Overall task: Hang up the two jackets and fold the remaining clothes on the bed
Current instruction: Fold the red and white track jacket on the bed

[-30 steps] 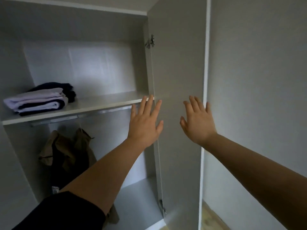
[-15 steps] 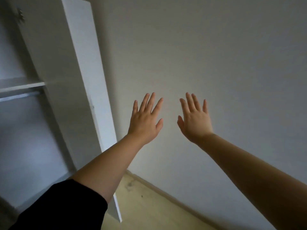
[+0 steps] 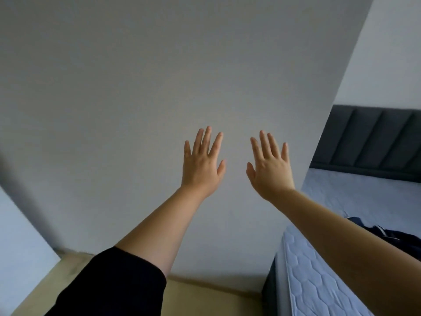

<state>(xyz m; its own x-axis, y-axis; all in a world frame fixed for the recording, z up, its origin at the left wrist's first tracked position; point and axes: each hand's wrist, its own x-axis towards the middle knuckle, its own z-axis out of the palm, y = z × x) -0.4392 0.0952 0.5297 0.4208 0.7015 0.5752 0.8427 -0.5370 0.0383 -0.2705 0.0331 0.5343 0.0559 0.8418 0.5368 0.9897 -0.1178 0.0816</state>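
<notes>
My left hand (image 3: 201,165) and my right hand (image 3: 270,168) are both raised in front of me, fingers straight and spread wide, backs toward me, holding nothing. They sit side by side, near each other but apart, thumbs turned inward. Both arms are stretched out nearly straight; a black sleeve (image 3: 114,286) covers my left upper arm, while the right forearm is bare.

Beyond my fingertips there is only the plain grey wall (image 3: 159,76); I cannot tell whether my hands touch it. At 7 o'clock a strip of pale wooden floor (image 3: 205,299) runs along the wall's foot.

At 4 o'clock lies the bed, its quilted light-blue mattress (image 3: 319,281) showing a bare edge, with the dark grey padded headboard (image 3: 376,142) at 2 o'clock. A dark navy garment (image 3: 396,238) lies crumpled on the mattress just past my right forearm, partly hidden by it.

I judge I am between steps, with empty hands and clothes waiting on the bed. The next move calls for turning toward 4 o'clock, lowering my arms and taking up that dark garment; whether it is a jacket to hang or a piece to fold I cannot tell from here.
</notes>
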